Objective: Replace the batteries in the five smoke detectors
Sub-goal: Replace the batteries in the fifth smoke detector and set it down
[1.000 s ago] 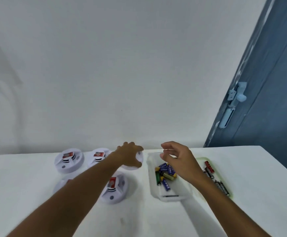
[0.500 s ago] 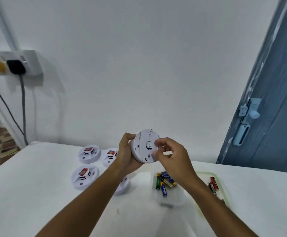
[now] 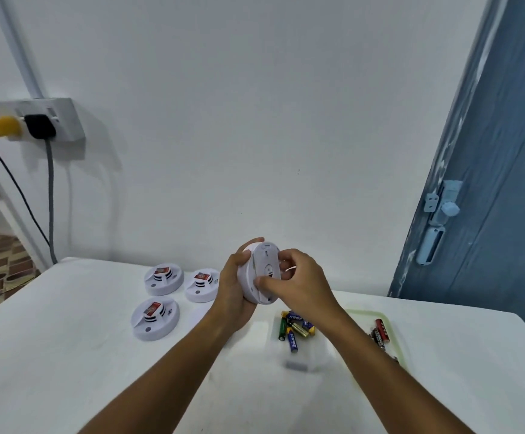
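Above the white surface (image 3: 67,355), between both hands, a round white smoke detector (image 3: 259,272) is held on edge with its flat back turned toward the camera. Left hand (image 3: 234,289) cups it from the left and below, its grip clamped on the rim, with fingertips showing over the top edge. Right hand (image 3: 298,283) comes in from the right, its grip curled onto the detector's back, thumb pressed near the lower part of the plate and fingers bent over the right edge.

Left of the left hand's grip, three more smoke detectors lie face up on the surface: one at the back (image 3: 164,279), one just beside it nearer the hand (image 3: 202,286), and one closer to the camera (image 3: 155,318). Each shows a red label.

Below the right hand's grip, a clear tray (image 3: 305,358) holds a loose pile of blue, green and yellow batteries (image 3: 294,330). Right of it, under the right forearm, a pale green tray (image 3: 399,346) holds red and black batteries (image 3: 380,332). Beyond the hands stands a white wall with a socket strip (image 3: 45,119) far to the left and a blue door (image 3: 489,183) to the right.
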Tool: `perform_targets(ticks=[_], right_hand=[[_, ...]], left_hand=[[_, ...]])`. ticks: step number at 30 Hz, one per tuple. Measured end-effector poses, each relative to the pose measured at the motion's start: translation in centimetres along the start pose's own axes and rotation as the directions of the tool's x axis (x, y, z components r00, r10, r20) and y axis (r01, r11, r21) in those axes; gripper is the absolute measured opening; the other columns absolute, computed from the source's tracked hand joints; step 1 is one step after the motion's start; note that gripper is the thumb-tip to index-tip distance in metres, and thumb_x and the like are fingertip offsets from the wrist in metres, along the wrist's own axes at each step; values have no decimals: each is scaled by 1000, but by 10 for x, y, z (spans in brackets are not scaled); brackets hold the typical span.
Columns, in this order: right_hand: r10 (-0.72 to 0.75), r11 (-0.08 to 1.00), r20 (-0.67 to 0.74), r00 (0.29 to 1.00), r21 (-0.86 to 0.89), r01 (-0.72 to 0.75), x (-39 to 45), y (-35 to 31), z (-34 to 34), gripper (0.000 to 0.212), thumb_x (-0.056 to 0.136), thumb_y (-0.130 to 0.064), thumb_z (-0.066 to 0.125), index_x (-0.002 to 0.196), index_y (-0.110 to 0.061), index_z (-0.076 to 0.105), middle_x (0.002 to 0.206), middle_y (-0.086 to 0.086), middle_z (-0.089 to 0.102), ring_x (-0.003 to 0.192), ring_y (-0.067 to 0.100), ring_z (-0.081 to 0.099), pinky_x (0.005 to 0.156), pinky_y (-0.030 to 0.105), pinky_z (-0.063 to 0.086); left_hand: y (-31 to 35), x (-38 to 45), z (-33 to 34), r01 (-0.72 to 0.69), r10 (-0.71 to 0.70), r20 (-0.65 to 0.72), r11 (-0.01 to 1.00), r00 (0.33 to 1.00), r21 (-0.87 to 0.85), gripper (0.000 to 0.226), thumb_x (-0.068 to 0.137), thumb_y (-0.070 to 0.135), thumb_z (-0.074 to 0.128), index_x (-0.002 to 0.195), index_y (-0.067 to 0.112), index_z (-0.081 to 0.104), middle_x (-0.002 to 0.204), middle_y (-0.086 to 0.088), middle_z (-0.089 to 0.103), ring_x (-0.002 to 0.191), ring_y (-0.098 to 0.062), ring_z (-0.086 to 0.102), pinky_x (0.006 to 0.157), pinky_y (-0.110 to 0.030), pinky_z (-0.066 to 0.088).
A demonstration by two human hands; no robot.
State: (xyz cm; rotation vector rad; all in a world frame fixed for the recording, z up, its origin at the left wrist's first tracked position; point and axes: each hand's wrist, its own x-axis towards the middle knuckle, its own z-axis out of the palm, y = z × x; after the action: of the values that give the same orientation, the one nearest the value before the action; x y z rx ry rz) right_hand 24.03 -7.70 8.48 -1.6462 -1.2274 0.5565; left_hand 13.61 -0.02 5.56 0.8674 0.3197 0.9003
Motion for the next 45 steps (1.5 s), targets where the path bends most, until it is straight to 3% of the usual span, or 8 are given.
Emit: perform_targets(ticks=[4,19,25,30,36,39,43,45], right_hand=[[27,1000,66,997,14,-28,0,-5,2,51,66,-25,84,109,-18,57,96,-8,60,77,4,58,60,14,43],[52,978,218,975,-209,-6,12,-28,48,61,63,-20,80,109,-19,39,109,1,47,93,11,54,65,20,49],[95,959,251,963,-283,-20,21,-28,70,69,60,-22,83,109,-17,35,107,2,40,90,11,51,64,23,51],[125,960,317,940,-278,-34,24,-18,83,70,58,-22,84,108,-19,35,109,5,45,95,15,54,68,26,55],[144,957,371,917,-288,-34,20,-18,101,66,62,-18,83,107,-17,35,111,7,47,96,18,56,62,21,46],[144,957,411,900,-288,-22,17,-22,114,67,60,-18,83,106,-16,34,110,6,46,93,17,54,60,21,44],[146,958,509,848,-285,6,17,-32,143,88,53,-23,84,123,-16,31,116,7,47,100,20,57,68,32,58],[156,959,565,810,-282,12,16,-38,160,82,57,-19,83,121,-13,31,106,8,52,92,21,61,63,33,57]], left_hand=[[3,-6,-5,2,-2,-46,1000,999,-3,43,69,32,56,108,17,60,93,-12,68,81,-25,66,65,-35,56],[25,-20,-42,-10,8,-65,999,998,-33,59,55,45,64,107,18,62,92,-12,67,83,-23,66,69,-36,53],[26,-23,-54,59,-73,-186,995,980,-81,45,66,38,56,106,19,60,91,-12,62,84,-23,60,58,-30,55],[24,-31,-64,96,-125,-298,989,946,-113,28,89,34,42,100,19,62,86,-12,62,79,-23,59,66,-34,47],[23,-42,-79,143,-161,-376,987,913,-76,29,94,35,41,91,14,62,82,-13,61,77,-24,58,67,-34,47],[27,-51,-96,160,-165,-448,986,879,-49,36,94,40,40,109,14,60,92,-13,63,85,-23,60,62,-31,55],[36,-68,-118,115,-97,-488,993,867,7,41,95,38,37,114,10,60,92,-15,64,82,-24,62,58,-31,54],[42,-78,-132,84,-53,-498,996,866,41,40,94,35,35,106,9,63,83,-14,65,72,-22,64,56,-28,52]])
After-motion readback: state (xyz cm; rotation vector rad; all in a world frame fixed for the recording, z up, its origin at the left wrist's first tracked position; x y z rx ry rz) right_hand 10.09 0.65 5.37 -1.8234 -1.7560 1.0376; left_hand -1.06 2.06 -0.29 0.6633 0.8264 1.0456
